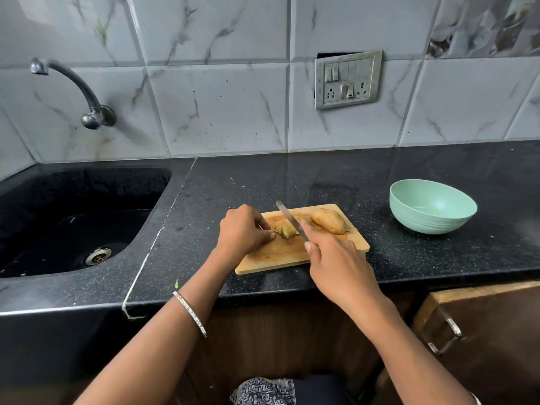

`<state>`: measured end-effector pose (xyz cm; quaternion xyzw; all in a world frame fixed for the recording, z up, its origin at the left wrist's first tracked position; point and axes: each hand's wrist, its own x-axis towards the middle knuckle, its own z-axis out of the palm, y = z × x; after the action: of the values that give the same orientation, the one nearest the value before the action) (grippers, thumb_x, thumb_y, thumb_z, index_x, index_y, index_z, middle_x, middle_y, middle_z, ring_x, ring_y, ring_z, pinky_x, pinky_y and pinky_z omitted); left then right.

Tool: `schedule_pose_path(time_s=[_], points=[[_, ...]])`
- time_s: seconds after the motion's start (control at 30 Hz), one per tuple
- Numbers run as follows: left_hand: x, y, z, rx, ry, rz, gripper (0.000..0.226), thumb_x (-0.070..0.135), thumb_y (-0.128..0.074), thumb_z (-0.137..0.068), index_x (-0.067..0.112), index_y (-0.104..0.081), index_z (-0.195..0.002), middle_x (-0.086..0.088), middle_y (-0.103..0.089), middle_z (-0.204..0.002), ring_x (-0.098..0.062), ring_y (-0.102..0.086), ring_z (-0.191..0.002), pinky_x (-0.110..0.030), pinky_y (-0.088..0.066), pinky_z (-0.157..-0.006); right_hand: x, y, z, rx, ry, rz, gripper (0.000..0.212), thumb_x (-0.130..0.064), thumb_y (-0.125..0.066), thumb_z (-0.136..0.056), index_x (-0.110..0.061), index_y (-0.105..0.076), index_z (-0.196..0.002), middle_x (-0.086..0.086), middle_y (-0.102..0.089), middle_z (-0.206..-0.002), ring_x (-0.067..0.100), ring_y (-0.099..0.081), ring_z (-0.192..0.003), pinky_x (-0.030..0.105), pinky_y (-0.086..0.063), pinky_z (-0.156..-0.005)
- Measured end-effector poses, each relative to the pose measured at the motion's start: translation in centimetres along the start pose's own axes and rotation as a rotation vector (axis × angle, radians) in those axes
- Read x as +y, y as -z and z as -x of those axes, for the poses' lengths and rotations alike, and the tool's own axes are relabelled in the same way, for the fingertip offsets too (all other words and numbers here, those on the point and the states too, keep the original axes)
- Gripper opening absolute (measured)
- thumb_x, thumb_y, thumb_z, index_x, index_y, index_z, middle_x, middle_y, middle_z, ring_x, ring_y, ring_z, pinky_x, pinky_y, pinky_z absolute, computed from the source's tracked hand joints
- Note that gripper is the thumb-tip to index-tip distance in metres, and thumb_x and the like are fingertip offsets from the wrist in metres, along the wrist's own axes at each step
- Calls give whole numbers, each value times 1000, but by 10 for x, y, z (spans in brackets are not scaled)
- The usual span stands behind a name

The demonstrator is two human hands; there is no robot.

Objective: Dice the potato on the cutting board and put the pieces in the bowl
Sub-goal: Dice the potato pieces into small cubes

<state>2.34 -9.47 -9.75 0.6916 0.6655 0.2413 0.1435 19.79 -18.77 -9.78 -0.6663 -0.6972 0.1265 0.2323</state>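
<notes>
Where knife (289, 219) crosses, potato piece (284, 230) pale-fleshed; other half (328, 220) brown-skinned.

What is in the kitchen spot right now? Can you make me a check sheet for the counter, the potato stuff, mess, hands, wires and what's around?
Surface: black speckled counter, with the cutting board lying flat on it.
Job's things: part-cut potato piece and bigger uncut piece on the board; knife blade over the part-cut piece; green bowl right of the board, no potato seen inside.
Clutter: one tiny green fleck near the counter's front edge.
Hands: left hand holds the part-cut potato piece; right hand grips the knife.
Cables: nothing seen.
Surroundings: sink and tap to the left; switch plate on the tiled wall.
</notes>
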Motion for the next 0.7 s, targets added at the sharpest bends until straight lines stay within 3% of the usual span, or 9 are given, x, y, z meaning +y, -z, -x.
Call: schedule_pose_path(time_s=[0.27, 0.33, 0.6, 0.7], points=[[-5, 2, -5, 49, 69, 26, 5, 22, -80, -78, 20, -76, -77, 3, -71, -74, -17, -66, -83, -30, -51, -75, -1, -5, 3, -10, 32, 40, 49, -35, -35, -108, -44, -27, -156, -1, -68, -118, 29, -61, -108, 37, -42, -70], [-8, 4, -9, 69, 83, 15, 4, 22, -80, -78, 21, -76, -78, 4, -68, -74, -17, -65, -89, -29, -45, -72, -4, -7, 3, -22, 31, 61, 49, -34, -35, -109, -43, -27, -156, 1, -67, -121, 31, -60, -110, 36, -39, -70], [-10, 2, -15, 82, -15, -27, 17, 34, -76, -84, 24, -77, -97, 3, -73, -91, -17, -64, -92, -29, -47, -74, 1, -4, 4, -4, 11, 29, 50, -36, -34, -108, -44, -24, -157, -1, -67, -118, 28, -60, -111, 37, -40, -71], [-2, 1, -12, 29, -110, 16, 27, 39, -80, -79, 28, -75, -103, 10, -71, -95, -9, -64, -74, -25, -47, -64, 2, 0, 1, -5, -1, 31, 49, -36, -35, -109, -44, -25, -156, -2, -67, -123, 29, -59, -116, 39, -43, -75]])
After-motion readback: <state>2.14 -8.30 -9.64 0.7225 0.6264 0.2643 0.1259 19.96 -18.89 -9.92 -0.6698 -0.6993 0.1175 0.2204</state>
